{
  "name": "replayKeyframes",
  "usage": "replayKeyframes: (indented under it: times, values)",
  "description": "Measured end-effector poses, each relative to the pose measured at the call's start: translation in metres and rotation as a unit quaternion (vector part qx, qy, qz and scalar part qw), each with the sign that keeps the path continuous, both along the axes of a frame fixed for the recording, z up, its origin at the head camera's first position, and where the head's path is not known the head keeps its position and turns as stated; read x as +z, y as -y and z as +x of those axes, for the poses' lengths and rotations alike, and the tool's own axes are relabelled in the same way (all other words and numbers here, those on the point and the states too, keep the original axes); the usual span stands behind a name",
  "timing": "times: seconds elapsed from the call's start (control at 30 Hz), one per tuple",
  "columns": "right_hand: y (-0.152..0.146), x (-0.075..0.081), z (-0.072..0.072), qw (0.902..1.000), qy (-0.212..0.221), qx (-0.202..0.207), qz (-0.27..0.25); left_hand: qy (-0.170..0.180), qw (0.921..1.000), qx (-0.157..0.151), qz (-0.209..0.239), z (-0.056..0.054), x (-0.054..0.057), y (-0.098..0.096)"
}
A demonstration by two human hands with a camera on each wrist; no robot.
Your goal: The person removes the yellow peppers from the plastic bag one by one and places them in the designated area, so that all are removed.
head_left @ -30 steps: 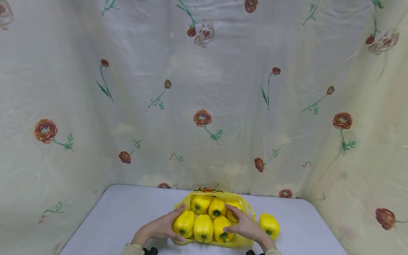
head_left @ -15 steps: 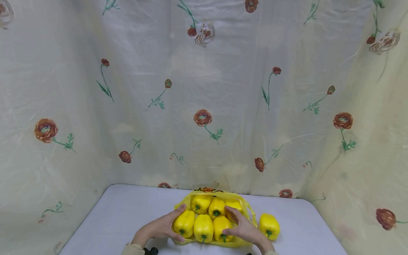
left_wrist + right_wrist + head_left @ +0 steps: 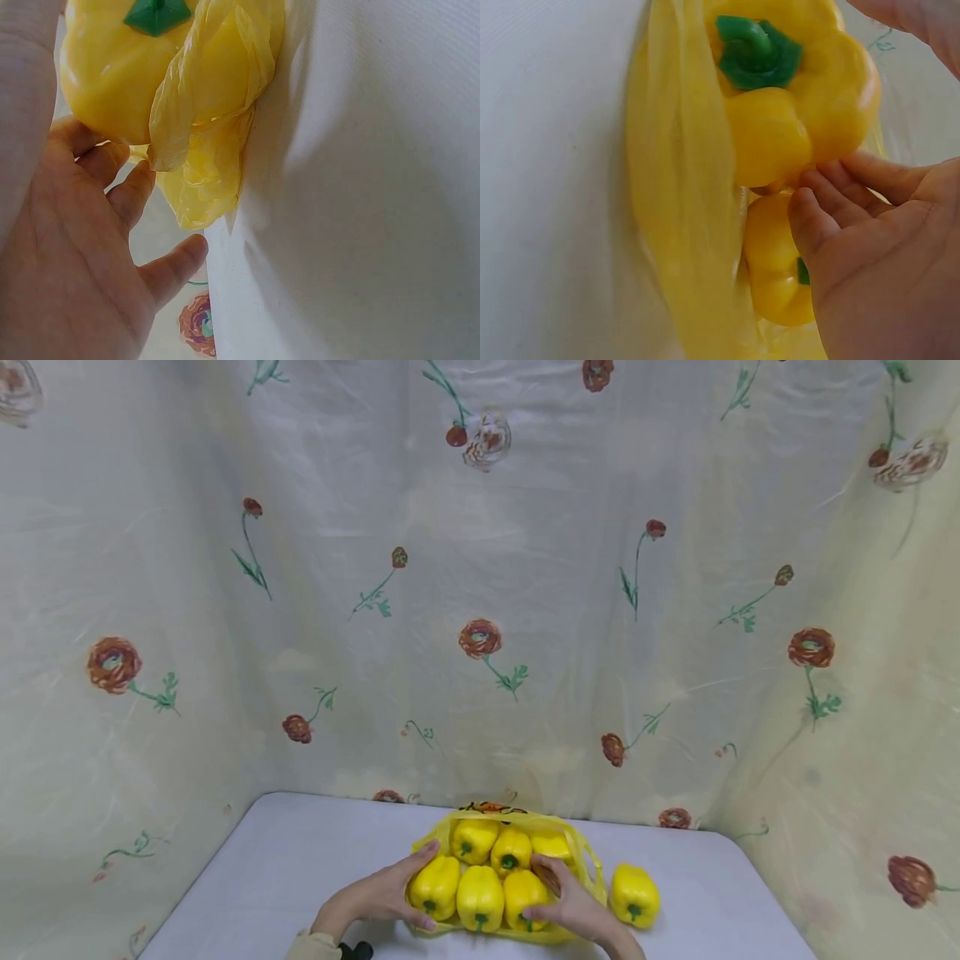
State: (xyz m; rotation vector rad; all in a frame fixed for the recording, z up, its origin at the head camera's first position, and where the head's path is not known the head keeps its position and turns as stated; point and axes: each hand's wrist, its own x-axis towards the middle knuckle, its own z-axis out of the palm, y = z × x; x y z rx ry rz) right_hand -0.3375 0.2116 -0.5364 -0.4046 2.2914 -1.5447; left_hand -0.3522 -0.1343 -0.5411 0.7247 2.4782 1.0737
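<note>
Several yellow bell peppers lie in and at the mouth of a thin yellow plastic bag. In the head view, my left hand rests against the outer side of the front left bell pepper, its fingers spread and only lightly bent. Its fingertips touch the pepper and the bag in the left wrist view. Opposite it, my right hand holds the front right bell pepper, fingers curved behind it and thumb at its front. A middle bell pepper sits between these two.
One loose yellow bell pepper lies outside the bag, right of my right hand. The white table ends at a hanging floral cloth, which also encloses both sides.
My right hand has shifted slightly, its thumb moving a little lower on the front right bell pepper. The left hand and the peppers stay nearly in place; the view has shifted slightly.
</note>
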Motion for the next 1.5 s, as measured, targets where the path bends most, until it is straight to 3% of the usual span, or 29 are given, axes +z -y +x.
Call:
replayKeyframes:
  times: [0.17, 0.47, 1.13, 1.5]
  values:
    - [0.002, -0.003, 0.001, 1.0, 0.005, 0.007, -0.004, -0.003, 1.0, -0.001, -0.001, 0.0, 0.0, 0.0]
    - [0.004, -0.012, -0.002, 0.9982, -0.001, -0.007, 0.06, -0.003, 1.0, 0.001, -0.004, 0.0, 0.0, -0.001]
    - [0.004, -0.016, -0.005, 0.9972, -0.003, -0.019, 0.072, -0.002, 0.9999, 0.004, -0.015, 0.002, 0.001, -0.001]
    - [0.003, -0.017, -0.006, 0.9988, -0.014, -0.008, 0.047, -0.003, 0.9999, 0.001, -0.014, -0.001, -0.002, -0.001]
